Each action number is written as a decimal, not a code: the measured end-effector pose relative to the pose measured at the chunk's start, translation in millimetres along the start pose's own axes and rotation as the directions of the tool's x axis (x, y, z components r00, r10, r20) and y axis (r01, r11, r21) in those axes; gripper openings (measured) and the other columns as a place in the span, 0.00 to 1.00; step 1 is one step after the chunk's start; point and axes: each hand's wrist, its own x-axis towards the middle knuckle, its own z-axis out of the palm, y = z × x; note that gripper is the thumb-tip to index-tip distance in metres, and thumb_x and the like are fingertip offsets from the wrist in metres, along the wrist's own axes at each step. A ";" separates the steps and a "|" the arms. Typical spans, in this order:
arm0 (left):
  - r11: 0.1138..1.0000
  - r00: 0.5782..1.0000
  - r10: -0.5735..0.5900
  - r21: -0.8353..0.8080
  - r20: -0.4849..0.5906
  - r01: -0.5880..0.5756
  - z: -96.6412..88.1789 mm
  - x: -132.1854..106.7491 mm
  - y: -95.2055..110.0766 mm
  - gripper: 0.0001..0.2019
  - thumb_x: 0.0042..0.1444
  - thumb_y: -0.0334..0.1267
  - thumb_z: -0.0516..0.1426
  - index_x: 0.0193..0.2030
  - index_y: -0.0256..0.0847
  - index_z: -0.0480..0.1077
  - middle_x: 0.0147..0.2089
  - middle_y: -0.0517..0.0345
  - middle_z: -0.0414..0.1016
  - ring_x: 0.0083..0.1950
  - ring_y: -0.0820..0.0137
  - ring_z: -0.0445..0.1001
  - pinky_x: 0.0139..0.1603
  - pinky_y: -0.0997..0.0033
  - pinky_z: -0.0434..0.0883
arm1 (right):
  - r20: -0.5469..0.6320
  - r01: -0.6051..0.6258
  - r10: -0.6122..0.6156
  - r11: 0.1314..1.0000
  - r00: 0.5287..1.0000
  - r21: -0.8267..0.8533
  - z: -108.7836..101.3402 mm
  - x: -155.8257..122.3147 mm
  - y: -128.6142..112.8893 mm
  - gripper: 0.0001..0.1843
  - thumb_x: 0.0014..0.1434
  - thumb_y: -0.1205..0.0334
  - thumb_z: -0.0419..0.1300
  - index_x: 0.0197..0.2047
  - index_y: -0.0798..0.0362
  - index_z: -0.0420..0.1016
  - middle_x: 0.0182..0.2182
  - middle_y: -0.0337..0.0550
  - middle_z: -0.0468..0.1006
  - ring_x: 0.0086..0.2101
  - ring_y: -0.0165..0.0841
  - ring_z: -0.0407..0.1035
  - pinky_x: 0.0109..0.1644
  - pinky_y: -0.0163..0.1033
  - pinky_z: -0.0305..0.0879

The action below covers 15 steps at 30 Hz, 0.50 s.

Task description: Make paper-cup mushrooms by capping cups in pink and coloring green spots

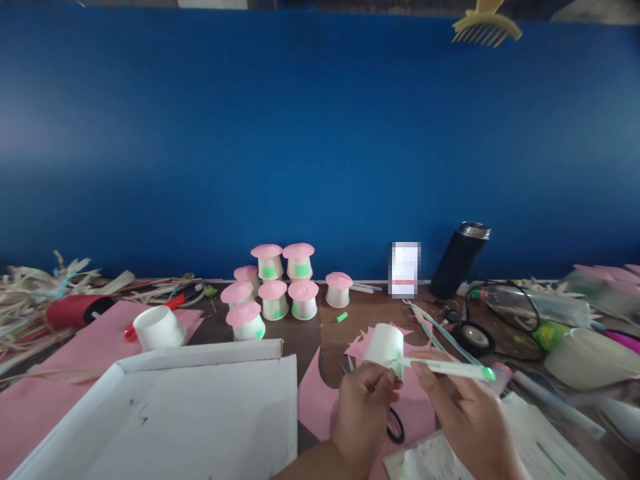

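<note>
In my left hand (361, 407) is a white paper cup (386, 341), tilted over on its side and pinched near the rim. My right hand (463, 417) grips a white marker with a green end (445, 367), its tip against the cup where a green mark shows. Beneath both hands lie cut pieces of pink paper (320, 393) and scissors (395, 427), partly hidden by my left hand. A small green marker cap (342, 317) rests on the brown table. Behind it stands an upturned cup with a pink paper top (339, 291).
Several pink-topped cups (273, 300) are grouped at the back, two stacked higher. A white box lid (215, 413) and another white cup (159, 328) are at left. A black flask (457, 261), plastic bottle (540, 303) and cables crowd the right. A blue wall (320, 147) closes off the back.
</note>
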 end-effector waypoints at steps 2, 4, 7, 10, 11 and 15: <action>1.000 1.000 0.004 0.011 -0.003 -0.004 -0.2 -0.4 0.1 0.13 0.54 0.40 0.54 0.25 0.36 0.74 0.28 0.55 0.71 0.32 0.69 0.70 0.35 0.71 0.66 | 0.024 -0.013 0.012 1.000 1.000 0.015 -0.3 -0.4 -0.3 0.15 0.59 0.50 0.55 0.38 0.49 0.79 0.34 0.40 0.82 0.36 0.34 0.77 0.40 0.32 0.70; 1.000 1.000 0.015 0.013 0.000 -0.015 -0.6 -0.5 0.5 0.13 0.54 0.40 0.54 0.24 0.37 0.73 0.27 0.56 0.70 0.32 0.69 0.70 0.35 0.71 0.66 | 0.032 -0.034 0.033 0.999 0.999 0.034 -0.3 -1.0 -0.7 0.15 0.59 0.49 0.56 0.37 0.49 0.78 0.32 0.39 0.82 0.33 0.33 0.76 0.36 0.31 0.70; 0.999 0.999 0.035 0.019 0.005 -0.036 -1.5 0.1 0.8 0.12 0.54 0.40 0.54 0.25 0.37 0.74 0.27 0.57 0.70 0.32 0.69 0.69 0.35 0.71 0.66 | 0.036 -0.047 0.045 0.998 0.998 0.053 -0.1 -1.5 -1.5 0.14 0.58 0.49 0.57 0.35 0.48 0.78 0.27 0.37 0.81 0.27 0.31 0.75 0.31 0.30 0.69; 0.998 0.999 0.039 0.047 -0.002 -0.039 -1.9 1.3 0.3 0.12 0.55 0.39 0.54 0.25 0.37 0.74 0.27 0.56 0.71 0.32 0.68 0.70 0.36 0.71 0.65 | 0.034 -0.041 0.039 0.998 0.999 0.040 -0.5 -0.7 -2.1 0.15 0.58 0.49 0.56 0.34 0.49 0.78 0.27 0.38 0.81 0.28 0.32 0.75 0.32 0.31 0.70; 0.998 0.999 0.033 0.049 -0.002 -0.033 -1.9 1.7 -0.2 0.13 0.55 0.39 0.54 0.25 0.36 0.75 0.27 0.56 0.71 0.32 0.68 0.70 0.35 0.71 0.65 | 0.031 -0.035 0.034 0.999 0.999 0.035 -0.8 -0.1 -2.1 0.15 0.59 0.50 0.56 0.34 0.49 0.79 0.29 0.39 0.81 0.30 0.33 0.76 0.35 0.32 0.70; 0.999 1.000 0.020 0.036 0.002 -0.020 -1.7 2.5 -4.7 0.13 0.55 0.41 0.54 0.27 0.36 0.75 0.29 0.55 0.72 0.33 0.67 0.71 0.33 0.71 0.65 | 0.041 0.004 -0.006 0.999 0.999 0.044 -1.9 0.9 -0.2 0.14 0.60 0.52 0.55 0.39 0.50 0.78 0.37 0.43 0.81 0.42 0.38 0.75 0.47 0.36 0.69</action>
